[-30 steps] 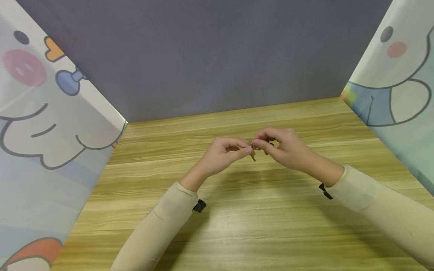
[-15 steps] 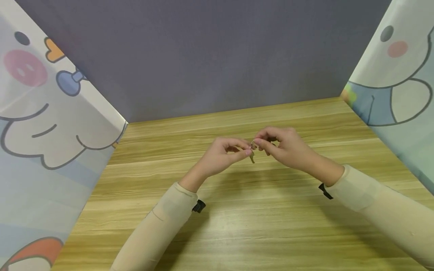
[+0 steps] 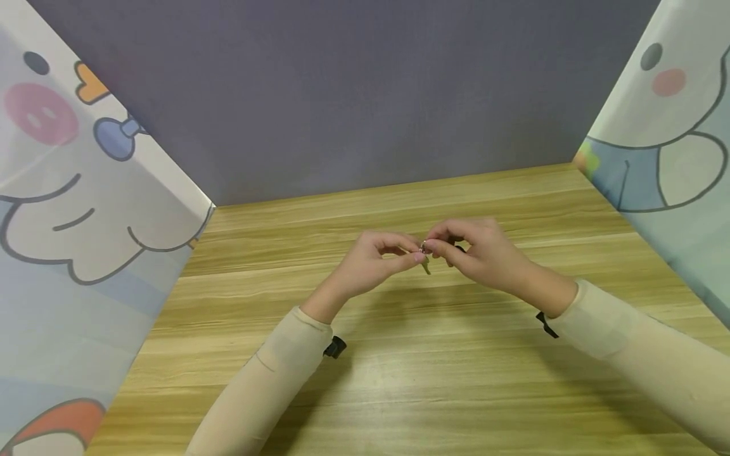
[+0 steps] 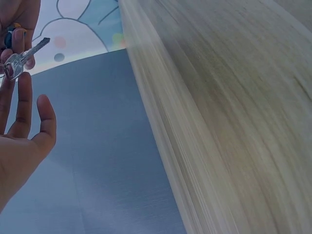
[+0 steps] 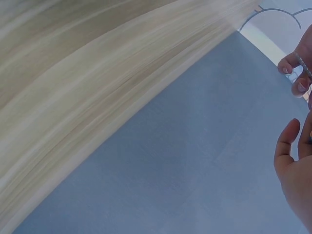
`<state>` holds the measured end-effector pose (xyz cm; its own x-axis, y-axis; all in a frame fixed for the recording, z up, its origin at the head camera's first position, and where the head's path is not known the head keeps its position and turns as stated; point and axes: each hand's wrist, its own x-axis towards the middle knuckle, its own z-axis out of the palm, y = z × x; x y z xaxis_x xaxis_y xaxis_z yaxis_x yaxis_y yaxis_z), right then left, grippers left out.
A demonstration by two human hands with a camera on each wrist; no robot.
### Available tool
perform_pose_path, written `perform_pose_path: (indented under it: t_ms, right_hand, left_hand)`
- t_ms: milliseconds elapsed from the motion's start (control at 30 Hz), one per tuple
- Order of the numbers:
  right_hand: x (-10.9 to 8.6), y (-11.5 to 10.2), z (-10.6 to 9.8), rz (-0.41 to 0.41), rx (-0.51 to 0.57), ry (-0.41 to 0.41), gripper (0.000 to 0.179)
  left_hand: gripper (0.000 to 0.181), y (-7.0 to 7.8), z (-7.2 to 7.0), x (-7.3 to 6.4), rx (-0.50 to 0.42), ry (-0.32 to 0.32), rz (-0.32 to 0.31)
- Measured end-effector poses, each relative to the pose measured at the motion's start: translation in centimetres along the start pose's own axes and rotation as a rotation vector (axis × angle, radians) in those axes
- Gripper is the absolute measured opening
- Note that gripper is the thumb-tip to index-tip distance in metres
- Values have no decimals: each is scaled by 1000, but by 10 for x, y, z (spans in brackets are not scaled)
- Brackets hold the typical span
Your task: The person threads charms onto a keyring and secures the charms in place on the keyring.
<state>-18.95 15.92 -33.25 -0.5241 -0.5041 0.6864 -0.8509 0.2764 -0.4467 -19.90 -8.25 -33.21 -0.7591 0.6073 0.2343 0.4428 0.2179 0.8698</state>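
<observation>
Above the middle of the table, my left hand point(image 3: 371, 263) pinches a silver key point(image 4: 32, 52) between thumb and fingertips. Its blade sticks out past the fingers and slants downward in the head view. Close beside it, my right hand point(image 3: 485, 256) pinches a small metal key ring point(image 3: 424, 246), which joins the key's head. A small blue and orange piece point(image 4: 9, 38) shows at the right hand's fingers in the left wrist view; its kind is unclear. Fingertips hide part of the ring. Only the edges of both hands show in the right wrist view.
A wood-grain table point(image 3: 433, 386) lies under both hands. A grey panel point(image 3: 353, 95) stands along its back edge. Cartoon-printed panels rise at the left point(image 3: 114, 221) and right point(image 3: 673, 177). Both sleeved wrists carry black straps.
My right hand has lowered slightly with the ring, which sits nearer the left fingertips. The key's blade has swung a little; my left hand stays nearly still.
</observation>
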Motion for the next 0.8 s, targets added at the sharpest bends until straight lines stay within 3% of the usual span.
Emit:
perform_pose_path:
  t_ms: [133,300,633,800]
  right_hand:
    - [-2,1,0,46,-3,-4,1]
    - [-3,2,-1,127,-5,-21,9]
    - [-4,3,0,246,1,-57,5]
    - [-5,4,0,316,20,-77,6]
  left_hand:
    - [16,-1,0,0,9,1,-4]
    - [13,0,0,-1,16,6,-23]
    - [12,-1,0,-3,21,9,-60]
    - [13,-2,2,-4,41,17,-8]
